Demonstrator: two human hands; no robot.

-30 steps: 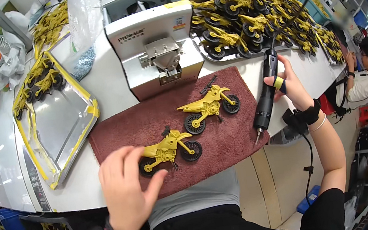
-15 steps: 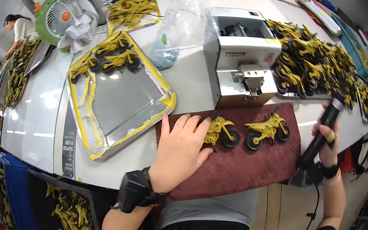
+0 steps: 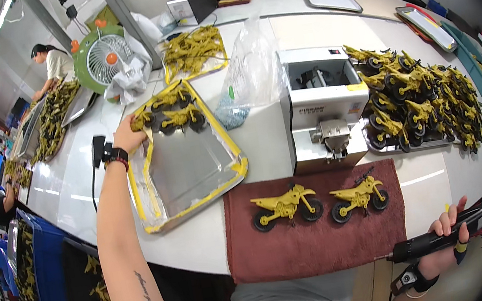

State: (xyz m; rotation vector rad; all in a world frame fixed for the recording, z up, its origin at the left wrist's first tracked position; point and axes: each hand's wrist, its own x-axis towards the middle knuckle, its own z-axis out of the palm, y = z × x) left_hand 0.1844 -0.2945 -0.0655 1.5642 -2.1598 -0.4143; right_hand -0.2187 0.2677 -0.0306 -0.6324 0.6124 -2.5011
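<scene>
My left hand [image 3: 129, 135] reaches to the far left corner of a yellow-taped metal tray [image 3: 194, 173]. Its fingers close on a yellow toy motorcycle [image 3: 141, 121] there, partly covering it. Two more toy motorcycles lie beside it in the tray. On a brown-red cloth [image 3: 318, 248] in front of me, two yellow toy motorcycles with black wheels rest side by side, the left one [image 3: 286, 205] and the right one [image 3: 359, 196]. To the right of them my right hand [image 3: 449, 231] is wrapped round a black electric screwdriver [image 3: 420, 244], its tip pointing left over the cloth's near right edge.
Behind the cloth stands a grey-white machine [image 3: 324, 100]. To its right, toy motorcycles [image 3: 414, 99] are heaped on a tray. A clear plastic bag [image 3: 254, 70], a green fan [image 3: 109, 61] and a tray of yellow parts [image 3: 195, 51] stand farther back. Other people work at left.
My left hand has left the left motorcycle on the cloth and moved far and left to the tray. My right hand has lowered the screwdriver, turning it nearly level. The view has shifted too.
</scene>
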